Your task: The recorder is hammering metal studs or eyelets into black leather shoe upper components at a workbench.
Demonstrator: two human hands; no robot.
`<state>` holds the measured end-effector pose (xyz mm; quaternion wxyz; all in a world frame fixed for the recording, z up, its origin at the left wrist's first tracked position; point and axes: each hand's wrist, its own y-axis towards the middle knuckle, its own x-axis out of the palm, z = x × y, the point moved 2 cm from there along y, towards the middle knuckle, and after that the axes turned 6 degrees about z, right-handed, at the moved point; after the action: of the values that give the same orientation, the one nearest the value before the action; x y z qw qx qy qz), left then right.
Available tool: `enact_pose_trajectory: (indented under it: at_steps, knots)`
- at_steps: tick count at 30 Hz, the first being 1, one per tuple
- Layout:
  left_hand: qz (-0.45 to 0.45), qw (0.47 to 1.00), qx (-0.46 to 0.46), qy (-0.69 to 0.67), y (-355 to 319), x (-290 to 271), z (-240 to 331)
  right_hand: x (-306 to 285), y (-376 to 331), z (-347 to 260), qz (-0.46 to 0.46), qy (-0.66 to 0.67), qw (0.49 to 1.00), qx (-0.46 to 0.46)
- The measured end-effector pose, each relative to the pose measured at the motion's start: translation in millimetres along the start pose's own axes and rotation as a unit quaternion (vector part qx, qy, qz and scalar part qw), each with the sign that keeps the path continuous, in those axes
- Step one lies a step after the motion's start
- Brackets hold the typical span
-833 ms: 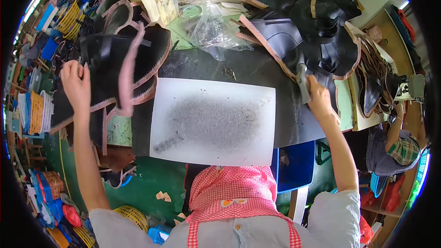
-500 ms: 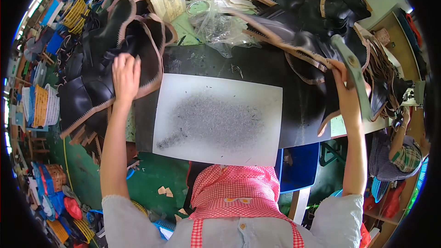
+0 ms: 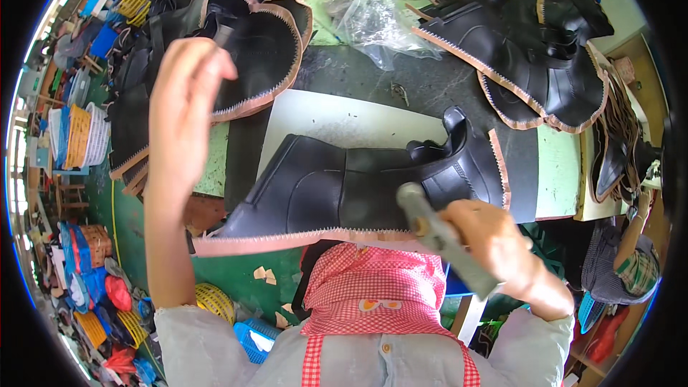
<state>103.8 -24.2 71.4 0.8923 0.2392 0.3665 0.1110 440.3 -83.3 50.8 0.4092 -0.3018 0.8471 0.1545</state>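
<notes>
Right hand (image 3: 494, 244), four o'clock, wrapped around a grey-green tool (image 3: 431, 223); left hand (image 3: 185, 79), ten o'clock, blurred, fingers curled, its grip unclear. At the centre, a glossy black leather piece (image 3: 373, 190), seamed, with a pinkish zigzag edge toward six o'clock, partly covers a white board (image 3: 326, 116).

Right of your left hand (image 3: 188, 82), past stacked black pieces (image 3: 261, 57), an open lane of dark mat (image 3: 333, 68), interrupted by a small loose object (image 3: 399, 92), runs to a second stack (image 3: 505, 46), with a clear plastic bag (image 3: 380, 25) beyond and a black boot upper (image 3: 315, 193) blocking the way beside your right hand (image 3: 494, 240).
</notes>
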Motion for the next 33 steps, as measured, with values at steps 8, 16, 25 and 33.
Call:
enact_pose_trajectory:
  at_steps: [8,16,25,33]
  knots:
    - [0.012,0.999,0.013,-0.034,-35.2,-2.1,111.2,-19.9,0.4,23.2,0.033,-0.029,0.998,0.051]
    - [-0.029,0.958,-0.041,-0.281,-64.6,77.1,97.7,-4.3,7.6,45.5,-0.005,0.043,0.993,0.108]
    - [-0.112,0.849,-0.331,-0.396,-90.2,158.5,42.8,-6.9,12.9,44.6,-0.023,0.119,0.982,0.145]
    - [-0.079,0.858,-0.342,-0.375,-83.0,164.8,44.1,-9.6,15.1,46.1,-0.036,0.106,0.985,0.13]
